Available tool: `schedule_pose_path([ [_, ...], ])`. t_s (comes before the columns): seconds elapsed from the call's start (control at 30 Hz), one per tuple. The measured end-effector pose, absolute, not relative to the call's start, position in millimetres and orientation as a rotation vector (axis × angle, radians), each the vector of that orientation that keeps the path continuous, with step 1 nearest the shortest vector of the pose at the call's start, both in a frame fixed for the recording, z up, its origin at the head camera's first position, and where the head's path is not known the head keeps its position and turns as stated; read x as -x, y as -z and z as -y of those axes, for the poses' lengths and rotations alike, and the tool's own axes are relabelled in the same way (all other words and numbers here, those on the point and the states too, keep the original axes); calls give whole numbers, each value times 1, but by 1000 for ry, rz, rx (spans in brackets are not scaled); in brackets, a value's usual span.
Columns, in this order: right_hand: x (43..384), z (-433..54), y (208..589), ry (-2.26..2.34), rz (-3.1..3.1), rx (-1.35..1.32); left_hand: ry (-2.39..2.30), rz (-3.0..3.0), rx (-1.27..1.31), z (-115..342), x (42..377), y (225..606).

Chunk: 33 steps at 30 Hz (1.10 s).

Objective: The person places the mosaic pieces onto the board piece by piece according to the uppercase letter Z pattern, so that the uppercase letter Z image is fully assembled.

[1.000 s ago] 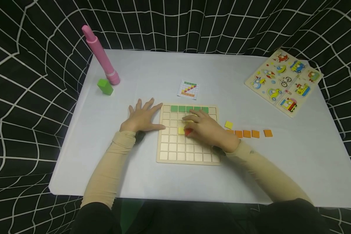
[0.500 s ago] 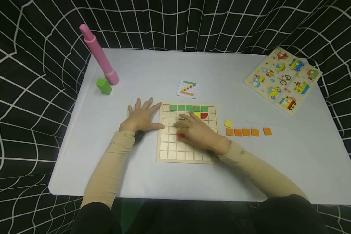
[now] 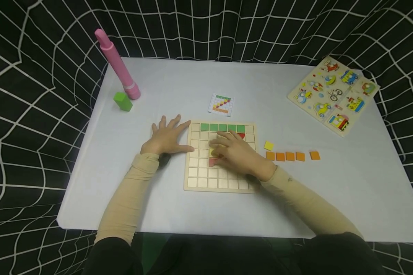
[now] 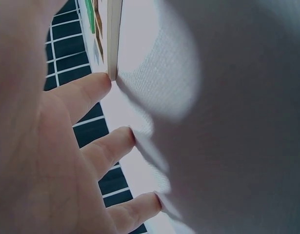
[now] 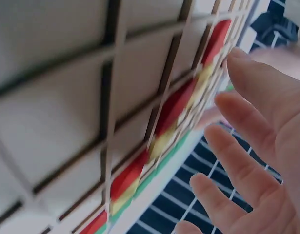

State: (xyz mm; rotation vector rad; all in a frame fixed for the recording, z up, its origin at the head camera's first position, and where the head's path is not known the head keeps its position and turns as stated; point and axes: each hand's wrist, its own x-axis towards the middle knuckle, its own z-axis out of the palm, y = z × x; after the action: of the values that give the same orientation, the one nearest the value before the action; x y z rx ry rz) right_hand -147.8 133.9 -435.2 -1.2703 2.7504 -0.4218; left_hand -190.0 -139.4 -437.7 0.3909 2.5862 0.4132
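On a pale wooden grid board (image 3: 203, 183), a flat red piece (image 3: 212, 163) lies beneath a person's right hand (image 3: 239, 154), seemingly released. The left hand (image 3: 166, 139), spread and empty, touches the left edge. Placing red appears nearly finished; next probably calls for the yellow square tile (image 3: 269, 146) at right, following the far printed card (image 3: 221, 104).

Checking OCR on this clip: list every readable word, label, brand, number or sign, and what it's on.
No readable text in any view.
Grid board: no lettering visible.
Pattern card: coloured squares; any print too small to read.
Picture puzzle: pictures; any lettering too small to read.
Right sleeve: small mark, too small to read.
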Motion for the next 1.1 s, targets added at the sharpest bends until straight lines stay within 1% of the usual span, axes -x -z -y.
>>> schedule_pose_path([
  [0.1,152,-144,434,460,-2789,1203,-419,-2587,-384,139,190,438],
  [0.33,160,-183,433,507,-2852,956,-403,-2591,-380,137,189,438],
  [0.67,160,-240,431,412,-2945,651,-398,-2601,-385,139,190,439],
  [0.9,157,-265,432,371,-2969,569,-389,-2609,-380,137,190,441],
  [1.1,155,-271,434,352,-2943,525,-402,-2607,-377,137,189,440],
])
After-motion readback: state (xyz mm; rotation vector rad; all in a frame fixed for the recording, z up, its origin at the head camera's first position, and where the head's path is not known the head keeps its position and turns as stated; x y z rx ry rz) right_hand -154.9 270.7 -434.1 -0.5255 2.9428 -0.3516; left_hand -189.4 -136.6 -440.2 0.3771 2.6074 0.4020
